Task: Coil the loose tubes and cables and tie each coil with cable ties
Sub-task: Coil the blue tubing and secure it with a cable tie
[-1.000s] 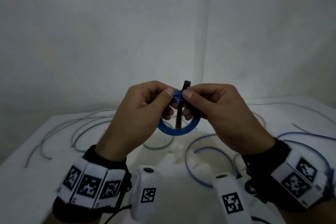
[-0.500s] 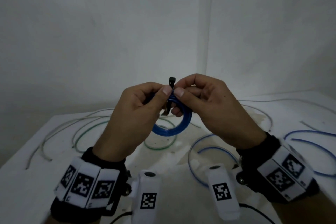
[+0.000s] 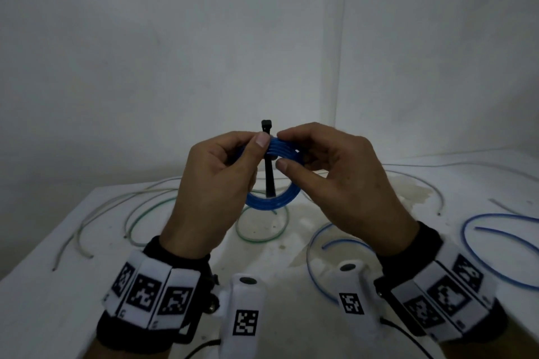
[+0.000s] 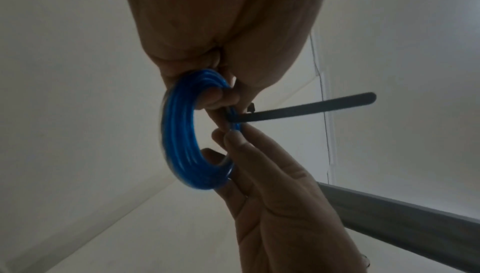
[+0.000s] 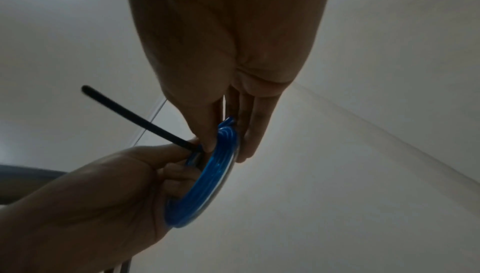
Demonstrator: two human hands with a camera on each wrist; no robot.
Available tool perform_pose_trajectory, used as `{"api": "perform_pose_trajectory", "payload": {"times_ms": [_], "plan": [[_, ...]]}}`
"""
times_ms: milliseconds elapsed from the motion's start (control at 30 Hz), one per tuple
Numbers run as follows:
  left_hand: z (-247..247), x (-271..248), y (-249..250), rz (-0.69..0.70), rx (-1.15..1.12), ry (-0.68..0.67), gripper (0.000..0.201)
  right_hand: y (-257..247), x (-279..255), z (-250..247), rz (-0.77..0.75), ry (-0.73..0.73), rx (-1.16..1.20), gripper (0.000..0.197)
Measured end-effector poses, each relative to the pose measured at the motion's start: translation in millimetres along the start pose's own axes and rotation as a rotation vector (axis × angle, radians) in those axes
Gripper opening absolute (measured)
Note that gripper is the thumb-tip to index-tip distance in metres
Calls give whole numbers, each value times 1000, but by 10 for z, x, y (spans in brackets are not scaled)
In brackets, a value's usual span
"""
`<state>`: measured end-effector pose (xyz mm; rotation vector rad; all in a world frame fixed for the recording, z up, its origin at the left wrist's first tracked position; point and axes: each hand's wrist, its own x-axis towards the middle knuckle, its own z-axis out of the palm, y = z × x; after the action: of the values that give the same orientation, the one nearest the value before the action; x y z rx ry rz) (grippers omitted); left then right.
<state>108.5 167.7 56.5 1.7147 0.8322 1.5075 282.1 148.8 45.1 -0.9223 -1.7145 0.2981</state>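
A small coil of blue tube (image 3: 272, 201) (image 4: 182, 135) (image 5: 207, 183) is held in the air above the white table. A black cable tie (image 3: 269, 175) (image 4: 306, 107) (image 5: 135, 117) passes through the coil, its head sticking up above the fingers. My left hand (image 3: 224, 172) (image 4: 221, 96) pinches the coil's top left part with thumb and fingers, the thumb lying by the tie. My right hand (image 3: 329, 172) (image 5: 233, 137) grips the coil's top right part between thumb and fingers. The tie's long tail points away from the coil in both wrist views.
On the white table (image 3: 291, 271) lie loose tubes: grey and green ones (image 3: 137, 213) at the left, a green loop (image 3: 262, 230) in the middle, blue ones (image 3: 315, 259) (image 3: 501, 230) at the right. White walls meet in a corner behind.
Both hands have lifted and turned the coil slightly. The tie's head has shifted left and stands upright, and my right thumb has moved down off the tie onto the coil.
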Motion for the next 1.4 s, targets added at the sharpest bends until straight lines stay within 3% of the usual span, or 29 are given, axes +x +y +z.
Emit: {"api": "perform_pose_trajectory", "payload": {"times_ms": [100, 200, 400, 600, 1133, 1300, 1400], "plan": [[5, 8, -32, -11, -53, 54, 17, -28, -4, -2, -99, -46, -112, 41], [16, 5, -68, -7, -39, 95, 16, -29, -16, 35, -181, -61, -113, 20], [40, 15, -135, 10, -75, 117, 16, -81, -4, 47, 7, -30, 317, 17], [82, -18, -127, 193, 96, 143, 18, -159, -1, 61, 270, 59, 551, 17], [144, -63, -87, 292, 152, 147, 17, -212, 10, 26, 350, 16, 510, 26], [153, -74, -103, 356, 253, 108, 17, -185, 5, 35, 351, 58, 509, 25], [112, -48, -114, 351, 270, 114, 16, -202, 10, -11, 363, 58, 520, 15]]}}
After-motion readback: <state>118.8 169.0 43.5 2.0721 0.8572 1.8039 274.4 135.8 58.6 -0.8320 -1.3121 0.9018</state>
